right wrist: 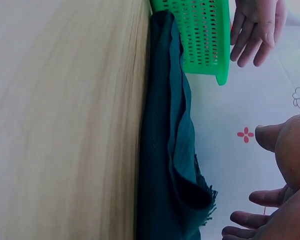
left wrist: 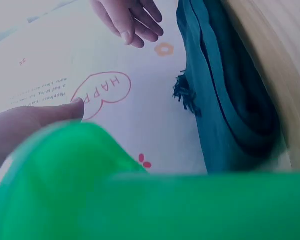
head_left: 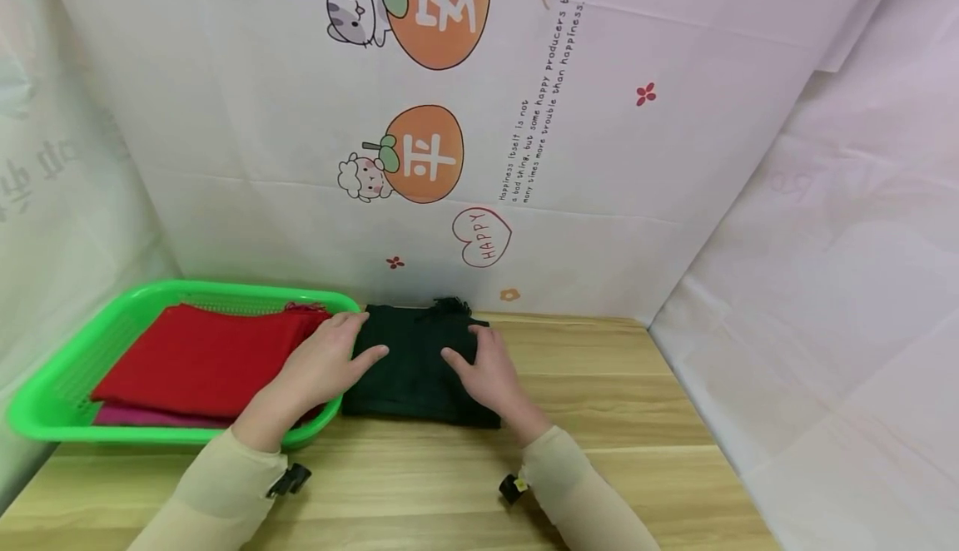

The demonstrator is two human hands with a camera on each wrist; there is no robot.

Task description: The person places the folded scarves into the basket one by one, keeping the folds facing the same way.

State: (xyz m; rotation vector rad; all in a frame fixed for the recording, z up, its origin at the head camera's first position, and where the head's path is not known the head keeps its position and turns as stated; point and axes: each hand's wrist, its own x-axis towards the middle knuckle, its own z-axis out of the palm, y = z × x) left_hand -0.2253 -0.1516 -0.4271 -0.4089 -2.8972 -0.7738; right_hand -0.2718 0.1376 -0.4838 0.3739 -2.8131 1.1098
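A dark green folded scarf (head_left: 408,376) with a fringe (head_left: 452,307) lies on the wooden table. Its stacked layers show from the side in the left wrist view, and a loose fold stands up in the right wrist view. My left hand (head_left: 320,364) hovers over the right rim of a green basket (head_left: 225,288), at the scarf's left side, thumb spread from the fingers. Over the scarf's right side is my right hand (head_left: 490,372), fingers relaxed and apart. Both wrist views show the hands raised above the scarf with nothing held.
Inside the basket lie a folded red cloth (head_left: 213,359) and, beneath it, a magenta cloth (head_left: 153,416). White printed sheeting (head_left: 599,226) stands close behind the scarf and on both sides. The wooden table (head_left: 404,493) extends in front and to the right.
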